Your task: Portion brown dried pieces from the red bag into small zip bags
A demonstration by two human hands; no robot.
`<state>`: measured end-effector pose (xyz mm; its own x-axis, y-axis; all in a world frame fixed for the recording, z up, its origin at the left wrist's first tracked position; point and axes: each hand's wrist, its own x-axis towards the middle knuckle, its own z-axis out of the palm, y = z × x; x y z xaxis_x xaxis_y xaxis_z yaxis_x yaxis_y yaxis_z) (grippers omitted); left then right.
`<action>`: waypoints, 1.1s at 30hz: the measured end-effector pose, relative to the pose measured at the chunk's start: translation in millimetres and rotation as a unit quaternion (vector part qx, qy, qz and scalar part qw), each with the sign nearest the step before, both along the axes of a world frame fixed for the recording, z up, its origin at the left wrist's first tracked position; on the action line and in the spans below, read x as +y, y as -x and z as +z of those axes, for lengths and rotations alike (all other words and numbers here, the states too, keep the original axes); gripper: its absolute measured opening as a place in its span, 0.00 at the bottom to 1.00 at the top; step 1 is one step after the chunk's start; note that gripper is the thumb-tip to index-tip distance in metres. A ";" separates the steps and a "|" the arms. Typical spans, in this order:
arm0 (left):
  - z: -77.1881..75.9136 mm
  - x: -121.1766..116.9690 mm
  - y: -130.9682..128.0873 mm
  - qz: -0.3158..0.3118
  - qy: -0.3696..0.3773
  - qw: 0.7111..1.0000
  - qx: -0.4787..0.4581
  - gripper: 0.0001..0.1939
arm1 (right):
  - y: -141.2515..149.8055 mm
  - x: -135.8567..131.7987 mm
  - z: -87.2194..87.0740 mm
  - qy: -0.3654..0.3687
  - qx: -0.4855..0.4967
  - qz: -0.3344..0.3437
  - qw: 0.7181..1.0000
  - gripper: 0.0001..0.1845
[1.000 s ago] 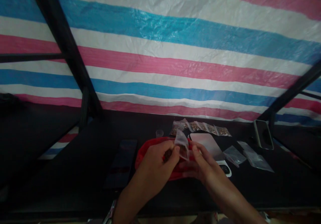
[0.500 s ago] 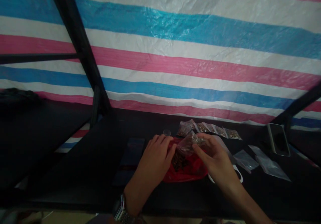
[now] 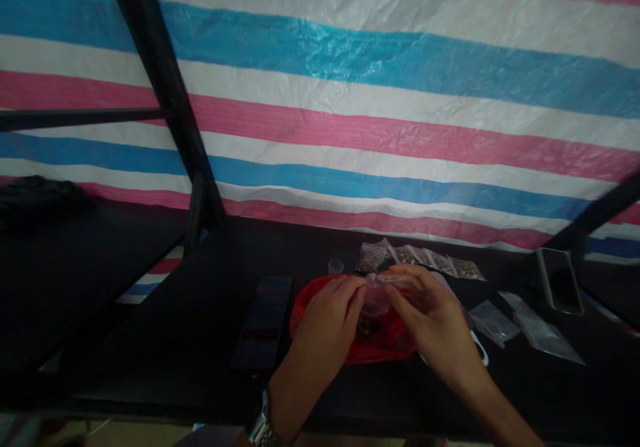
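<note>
Striped sheeting (image 3: 350, 127) hangs behind a black tabletop (image 3: 190, 327). Above the red bag (image 3: 385, 353), a small clear bag (image 3: 377, 300) is pinched by the fingers of the left hand (image 3: 325, 320) and right hand (image 3: 434, 317), one at each side, probably so anything dropped lands in the red bag. Behind and rightward of the red bag, filled packets (image 3: 407, 255) sit in a row, seemingly kept separate; farther right of it, flat clear bags (image 3: 495, 321) lie within easy reach.

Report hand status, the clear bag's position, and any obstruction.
Left hand and right hand both gripping clear bag. Bag over red plastic, partly hidden by hands. No obstruction seen between them.
</note>
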<state>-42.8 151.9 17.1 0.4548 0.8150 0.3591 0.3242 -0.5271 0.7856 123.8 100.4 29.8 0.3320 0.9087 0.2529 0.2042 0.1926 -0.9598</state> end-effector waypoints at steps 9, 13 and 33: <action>-1.2 1.2 3.7 0.014 0.031 0.998 -0.055 0.12 | -11.6 0.4 -12.9 0.027 -0.025 -0.036 0.999 0.18; -0.3 1.1 9.0 0.021 0.074 0.997 -0.005 0.10 | -5.9 1.3 -8.4 0.021 0.013 -0.008 1.000 0.19; 7.5 7.6 33.7 0.112 0.018 0.992 0.054 0.15 | -126.0 -17.5 6.7 0.050 -0.094 -0.222 0.969 0.35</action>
<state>-76.4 159.6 24.7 0.2958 0.9112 0.2867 0.5130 -0.4047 0.7570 249.9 83.0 36.5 0.6519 0.7102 0.2657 0.4196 -0.0460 -0.9065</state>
